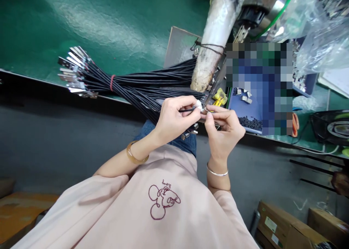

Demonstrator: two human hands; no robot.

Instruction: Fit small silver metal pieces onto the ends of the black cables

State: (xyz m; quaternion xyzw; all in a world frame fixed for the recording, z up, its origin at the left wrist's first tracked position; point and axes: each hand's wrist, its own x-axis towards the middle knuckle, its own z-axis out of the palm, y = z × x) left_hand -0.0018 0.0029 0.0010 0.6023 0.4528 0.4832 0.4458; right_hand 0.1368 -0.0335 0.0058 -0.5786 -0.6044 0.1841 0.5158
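My left hand (178,114) pinches a thin black cable (187,110) close to its end; something white covers a fingertip there. Facing it, my right hand (225,127) is closed at the fingertips on a tiny metallic piece (206,109), too small to name, at the cable's end. Beneath and beyond my left hand lies a large bundle of black cables (141,78), tied with a red band (112,83). Flat metal connectors (77,72) fan out at its left end. More metal-tipped ends (191,132) hang at the table edge below my hands.
A plastic-wrapped tube (211,41) slants down over the cables. Right of my hands, a blue tray (256,96), partly pixelated, holds metal shells (245,96) and small black pieces (249,122). Yellow-handled cutters (219,99) lie beside it. Cardboard boxes (283,223) stand on the floor.
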